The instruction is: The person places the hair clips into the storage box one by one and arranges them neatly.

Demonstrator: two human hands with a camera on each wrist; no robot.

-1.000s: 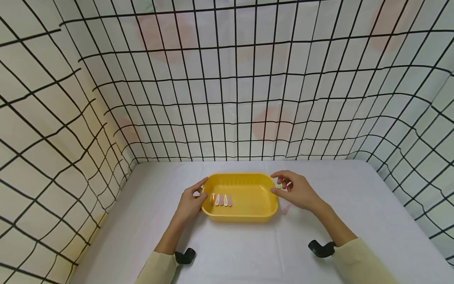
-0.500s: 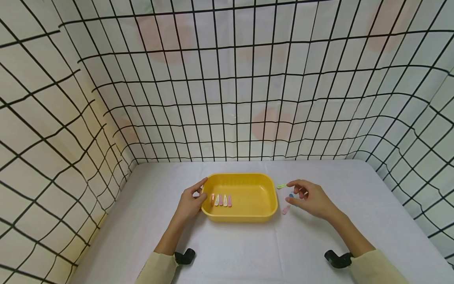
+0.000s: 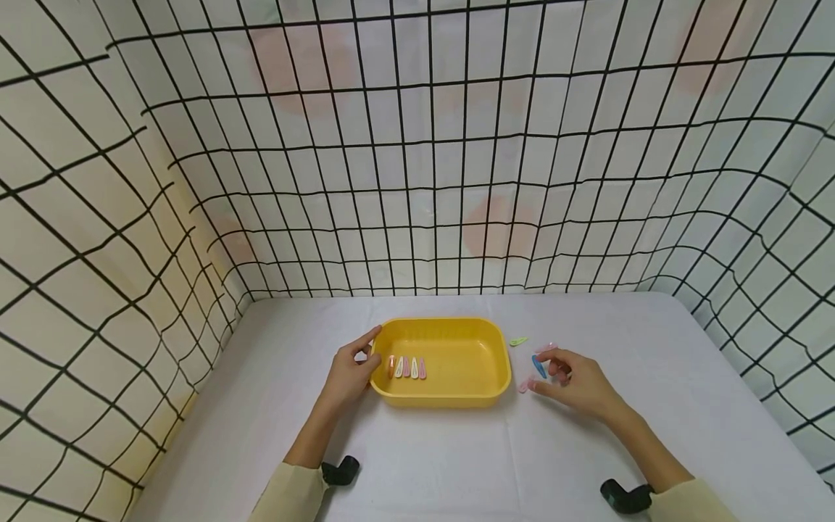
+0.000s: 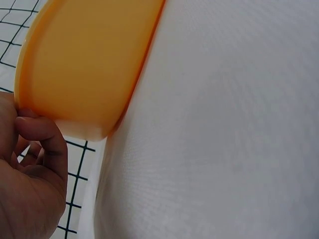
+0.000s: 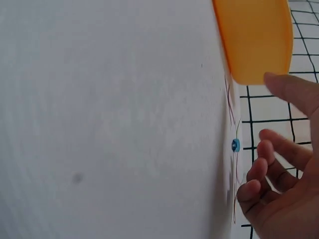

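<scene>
A yellow plastic tray (image 3: pixel 457 401) stands on the white cloth. My left hand (image 3: pixel 349 372) grips its left rim, thumb on the near side in the left wrist view, fingers partly hidden. Inside the tray, at the left, an orange hair clip (image 3: pixel 391 367) lies in a row with white and pink hair clips (image 3: pixel 414 368). To the right of the tray, my right hand (image 3: pixel 579 380) hovers low with thumb and fingers apart, nothing held. A blue hair clip (image 3: pixel 538 366) lies by its fingertips; in the right wrist view the blue clip (image 5: pixel 236 145) is apart from the fingers.
A green hair clip (image 3: pixel 518 341) lies by the tray's right end. Near the right hand are pink clips, one (image 3: pixel 524 386) close to the thumb and another (image 3: pixel 550 346) behind the fingers. A black grid over white cloth (image 3: pixel 417 181) borders the table's back and sides.
The right hand has moved from the tray's right rim rightward and nearer, down to the blue hair clip, uncovering the green one. The left hand and tray have stayed put.
</scene>
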